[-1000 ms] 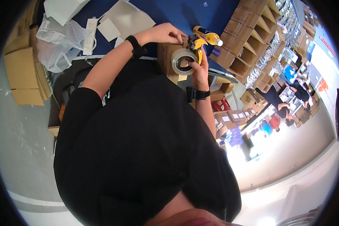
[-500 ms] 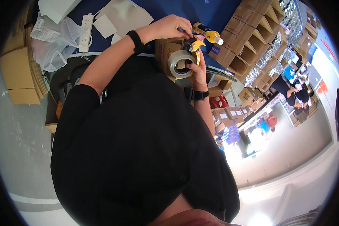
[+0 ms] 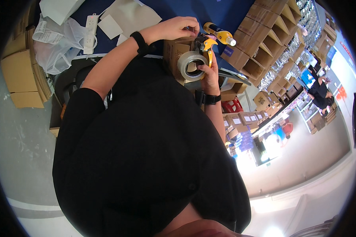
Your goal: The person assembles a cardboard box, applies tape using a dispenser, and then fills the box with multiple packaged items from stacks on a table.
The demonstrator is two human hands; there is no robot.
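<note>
Head | right hand (image 3: 210, 75) grips tape dispenser (image 3: 197, 59) | left hand (image 3: 178, 28) pinches small carton's (image 3: 175, 53) top edge

You face a blue-topped work table (image 3: 221, 12); on it lie a small brown cardboard box (image 3: 174, 53), a yellow plastic bottle (image 3: 219, 33), white paper sheets (image 3: 128, 15), a white power strip (image 3: 91, 33).

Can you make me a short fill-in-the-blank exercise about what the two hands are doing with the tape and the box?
1. The right hand holds a tape dispenser with a ____ frame.
2. The left hand rests on top of a small ____ box.
3. Beyond the box, a yellow ____ lies on the blue table.

Missing words: yellow; cardboard; bottle
</note>
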